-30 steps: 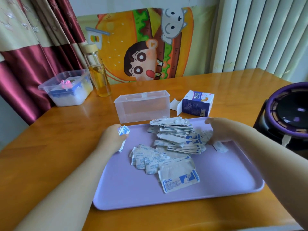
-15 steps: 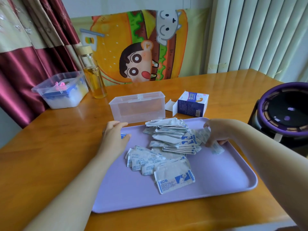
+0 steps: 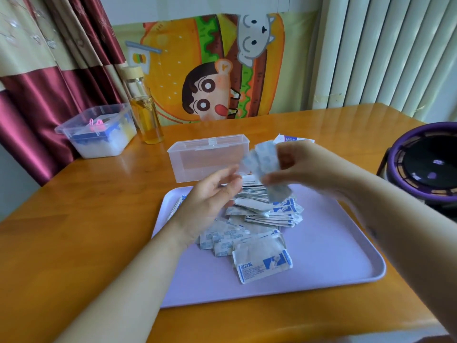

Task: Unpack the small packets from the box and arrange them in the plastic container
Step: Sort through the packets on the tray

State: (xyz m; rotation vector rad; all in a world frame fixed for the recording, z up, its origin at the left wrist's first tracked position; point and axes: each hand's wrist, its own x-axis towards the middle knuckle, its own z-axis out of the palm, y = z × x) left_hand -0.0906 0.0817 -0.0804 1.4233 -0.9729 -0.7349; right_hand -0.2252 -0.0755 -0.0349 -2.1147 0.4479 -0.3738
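Right hand [image 3: 304,167] grasps a loose fan of packets [image 3: 267,167]; blur hides the exact finger hold. Left hand [image 3: 212,194], just beside it, is released, fingers relaxed. Container [image 3: 207,157] stands just beyond both hands. Risk: the uneven bundle may splay and shed packets onto the tray [image 3: 346,256] below.

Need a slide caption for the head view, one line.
Right hand holds small packets above the purple tray, left hand open alongside, clear plastic container behind.

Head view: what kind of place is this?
Probably a home room, not a lab: glossy orange wooden table, maroon-and-beige satin curtain, colourful cartoon burger-print backdrop, white ribbed radiator.
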